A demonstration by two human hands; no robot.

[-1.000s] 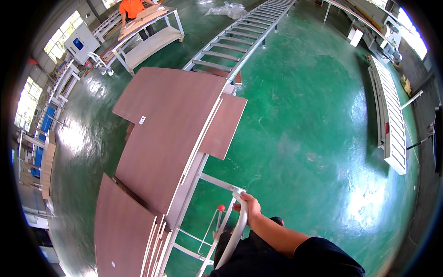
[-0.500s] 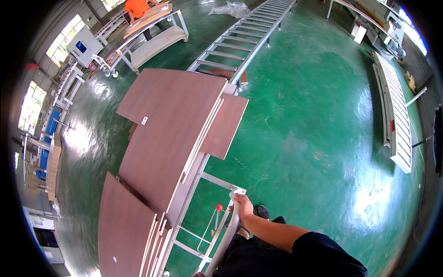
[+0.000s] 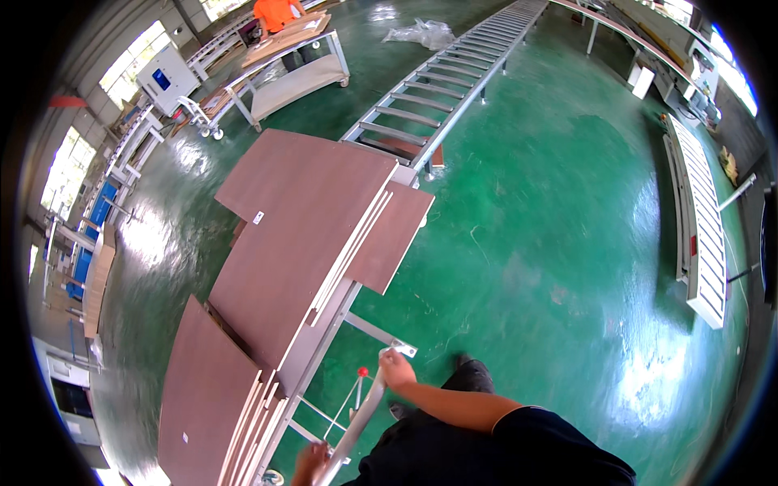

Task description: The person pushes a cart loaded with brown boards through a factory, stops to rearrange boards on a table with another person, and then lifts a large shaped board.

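My right hand [image 3: 397, 371] is closed round the upper end of a pale metal push handle [image 3: 357, 423] on a cart. Farther down the same bar, at the lower edge, my left hand [image 3: 311, 462] is curled against it, slightly blurred and partly cut off. The cart carries reddish-brown flat panels in two stacks: a larger far stack [image 3: 304, 215] and a near stack [image 3: 203, 385]. Pale edges of the panels face my side. A small white label [image 3: 258, 218] sits on the far stack's top panel. Beside the handle stands a thin lever with a red ball knob [image 3: 362, 372].
A roller conveyor [image 3: 442, 89] runs away beyond the cart's far end. A person in orange [image 3: 277, 14] stands behind a panel-loaded table cart [image 3: 296, 87] at far left. Along the right wall stands another roller section [image 3: 697, 219]. Clear plastic sheeting [image 3: 421, 35] lies on the green floor.
My right hand and the handle appear lower and farther left. My left hand has come further into view. The conveyor and background have shifted rightward, and my leg has stepped forward.
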